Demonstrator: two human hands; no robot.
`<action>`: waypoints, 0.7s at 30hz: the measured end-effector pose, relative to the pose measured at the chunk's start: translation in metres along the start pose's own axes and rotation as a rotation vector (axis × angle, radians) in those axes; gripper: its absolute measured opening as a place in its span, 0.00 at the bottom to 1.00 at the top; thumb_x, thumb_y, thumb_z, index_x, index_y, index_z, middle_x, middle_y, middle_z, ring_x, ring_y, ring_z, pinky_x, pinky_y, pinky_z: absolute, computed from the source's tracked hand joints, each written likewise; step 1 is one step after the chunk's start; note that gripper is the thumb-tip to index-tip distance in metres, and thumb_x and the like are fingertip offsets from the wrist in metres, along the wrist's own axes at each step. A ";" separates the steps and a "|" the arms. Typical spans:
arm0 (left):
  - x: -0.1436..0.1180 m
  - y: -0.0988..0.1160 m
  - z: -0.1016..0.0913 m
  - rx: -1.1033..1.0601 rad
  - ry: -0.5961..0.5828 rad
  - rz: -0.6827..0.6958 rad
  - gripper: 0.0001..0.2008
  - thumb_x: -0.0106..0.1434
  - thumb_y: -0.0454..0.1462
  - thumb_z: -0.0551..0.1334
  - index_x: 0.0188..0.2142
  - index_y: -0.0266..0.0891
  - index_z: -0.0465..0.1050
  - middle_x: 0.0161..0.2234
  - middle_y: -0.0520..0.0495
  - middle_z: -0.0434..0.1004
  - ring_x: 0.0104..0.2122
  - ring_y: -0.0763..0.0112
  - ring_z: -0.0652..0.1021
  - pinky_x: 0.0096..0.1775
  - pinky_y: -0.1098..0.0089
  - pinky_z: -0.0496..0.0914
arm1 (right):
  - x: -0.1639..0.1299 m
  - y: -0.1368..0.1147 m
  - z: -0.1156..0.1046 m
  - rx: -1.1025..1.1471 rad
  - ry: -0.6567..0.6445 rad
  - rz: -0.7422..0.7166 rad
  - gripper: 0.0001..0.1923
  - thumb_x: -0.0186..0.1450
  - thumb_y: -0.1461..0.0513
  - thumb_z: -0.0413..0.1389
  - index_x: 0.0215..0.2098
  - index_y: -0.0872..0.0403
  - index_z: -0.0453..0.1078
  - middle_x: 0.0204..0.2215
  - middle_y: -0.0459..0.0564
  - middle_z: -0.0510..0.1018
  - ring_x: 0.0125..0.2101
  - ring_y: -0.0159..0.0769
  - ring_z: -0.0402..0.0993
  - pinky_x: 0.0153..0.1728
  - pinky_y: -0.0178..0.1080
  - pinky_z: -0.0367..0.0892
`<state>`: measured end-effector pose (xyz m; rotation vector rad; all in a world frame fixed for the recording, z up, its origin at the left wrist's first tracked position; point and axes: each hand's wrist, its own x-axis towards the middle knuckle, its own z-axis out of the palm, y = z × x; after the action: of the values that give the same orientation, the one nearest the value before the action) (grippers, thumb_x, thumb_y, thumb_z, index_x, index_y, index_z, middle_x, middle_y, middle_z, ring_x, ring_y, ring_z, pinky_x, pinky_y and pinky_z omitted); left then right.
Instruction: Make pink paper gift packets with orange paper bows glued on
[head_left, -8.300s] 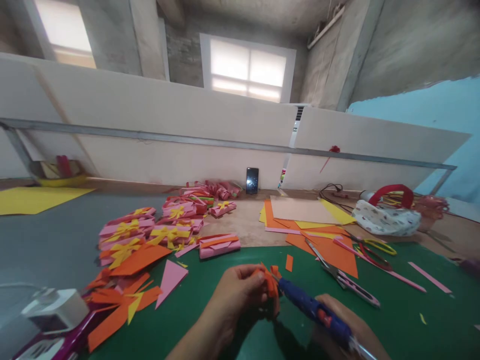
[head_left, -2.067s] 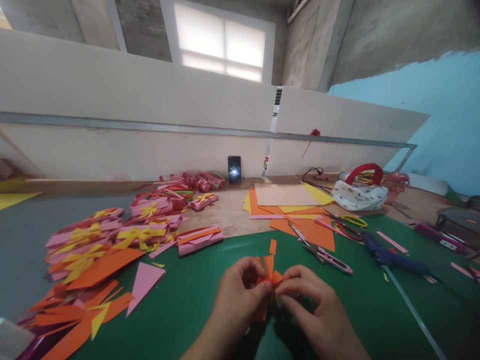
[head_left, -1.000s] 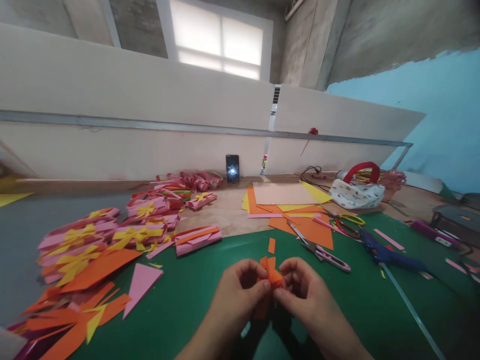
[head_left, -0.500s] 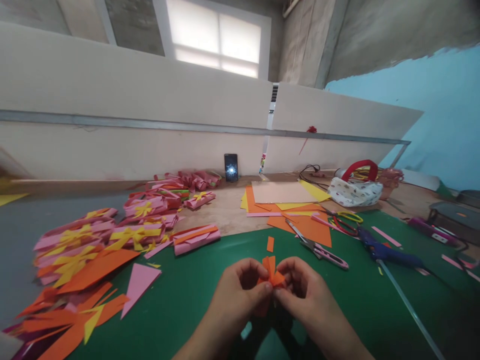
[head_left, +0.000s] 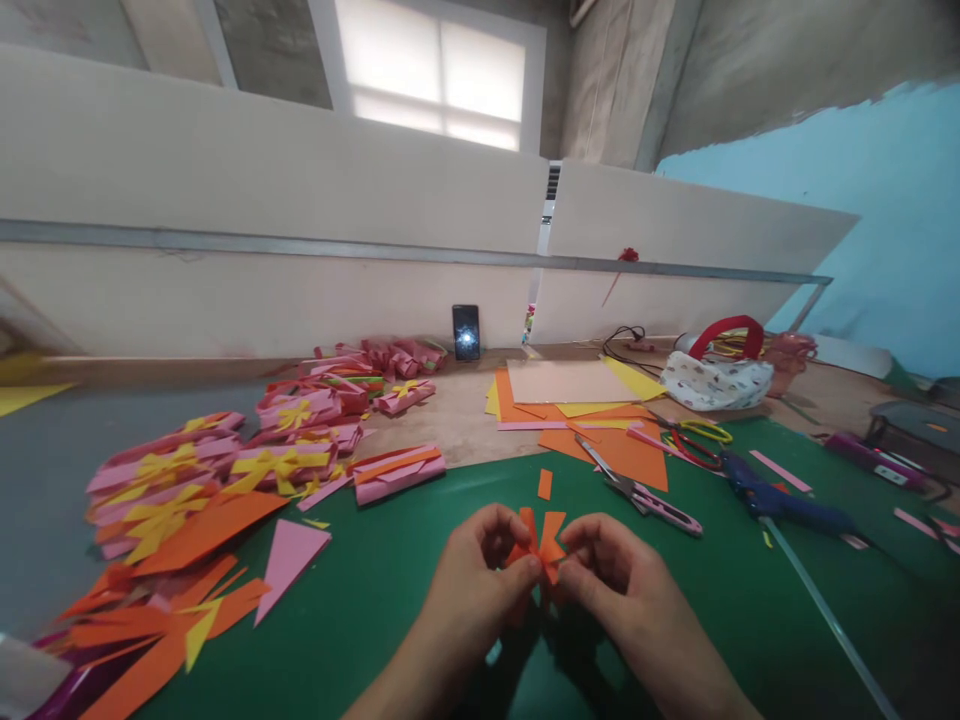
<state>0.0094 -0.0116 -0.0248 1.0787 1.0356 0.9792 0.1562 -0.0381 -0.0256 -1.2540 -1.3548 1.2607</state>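
Observation:
Over the green cutting mat [head_left: 390, 590], my left hand [head_left: 480, 590] and my right hand [head_left: 626, 590] pinch a small orange paper bow [head_left: 541, 540] between thumbs and fingertips. The bow's strips fan upward between the two hands. A loose orange paper scrap [head_left: 545, 484] lies on the mat just beyond them. The blue glue gun [head_left: 776, 497] lies on the mat to the right, away from both hands.
Pink paper rolls with yellow bows [head_left: 247, 455] are heaped at the left, with orange and pink offcuts [head_left: 187, 580] nearer. Scissors [head_left: 645, 493] lie on orange sheets [head_left: 600, 430]. A phone [head_left: 466, 331] leans on the wall. A patterned bag [head_left: 716, 377] stands back right.
The glue gun left my right hand and now lies on the mat at right. Both hands now pinch the orange bow, whose strips have spread a little wider over the last second.

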 end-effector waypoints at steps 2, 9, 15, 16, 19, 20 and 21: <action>0.002 -0.006 -0.001 -0.001 0.041 0.034 0.11 0.43 0.33 0.61 0.25 0.41 0.58 0.14 0.63 0.63 0.10 0.83 0.61 0.15 0.78 0.55 | 0.000 0.001 -0.001 -0.003 0.007 -0.012 0.11 0.60 0.55 0.56 0.34 0.54 0.65 0.26 0.44 0.71 0.28 0.31 0.67 0.29 0.32 0.63; 0.000 -0.004 -0.001 0.060 0.082 0.115 0.12 0.44 0.28 0.59 0.25 0.40 0.56 0.21 0.60 0.65 0.16 0.84 0.64 0.20 0.79 0.58 | 0.000 0.006 0.003 -0.067 0.007 -0.020 0.14 0.59 0.51 0.55 0.34 0.54 0.64 0.27 0.45 0.69 0.27 0.32 0.65 0.27 0.33 0.62; -0.003 0.000 0.002 0.084 0.100 0.147 0.14 0.43 0.25 0.58 0.23 0.40 0.54 0.23 0.59 0.66 0.22 0.81 0.68 0.25 0.78 0.62 | 0.004 0.006 0.018 -0.144 0.054 -0.045 0.09 0.58 0.58 0.55 0.34 0.54 0.64 0.26 0.44 0.69 0.26 0.31 0.65 0.26 0.33 0.61; -0.003 -0.001 0.003 0.085 0.107 0.145 0.14 0.42 0.24 0.58 0.23 0.40 0.54 0.22 0.59 0.66 0.22 0.81 0.67 0.24 0.79 0.62 | 0.005 0.006 0.019 -0.152 0.060 -0.048 0.08 0.58 0.59 0.55 0.34 0.54 0.64 0.26 0.44 0.70 0.26 0.31 0.65 0.25 0.33 0.61; -0.004 0.001 0.003 0.085 0.122 0.140 0.15 0.41 0.24 0.59 0.23 0.40 0.54 0.22 0.60 0.65 0.21 0.83 0.66 0.23 0.80 0.61 | 0.005 0.006 0.020 -0.160 0.066 -0.062 0.07 0.59 0.59 0.54 0.34 0.54 0.64 0.26 0.44 0.70 0.24 0.30 0.64 0.24 0.32 0.60; -0.004 0.001 0.003 0.081 0.124 0.135 0.15 0.41 0.24 0.59 0.23 0.40 0.54 0.21 0.60 0.66 0.20 0.83 0.66 0.22 0.80 0.61 | 0.005 0.006 0.019 -0.149 0.059 -0.064 0.07 0.60 0.59 0.54 0.34 0.54 0.64 0.25 0.44 0.70 0.23 0.29 0.64 0.23 0.32 0.60; -0.004 0.002 0.002 0.073 0.122 0.125 0.15 0.41 0.24 0.60 0.22 0.40 0.55 0.21 0.60 0.66 0.19 0.83 0.66 0.21 0.80 0.60 | 0.005 0.006 0.018 -0.129 0.050 -0.063 0.07 0.60 0.59 0.53 0.34 0.54 0.64 0.24 0.43 0.70 0.22 0.29 0.63 0.23 0.32 0.60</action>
<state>0.0107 -0.0155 -0.0219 1.1666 1.1204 1.1260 0.1380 -0.0351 -0.0337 -1.3119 -1.4478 1.1060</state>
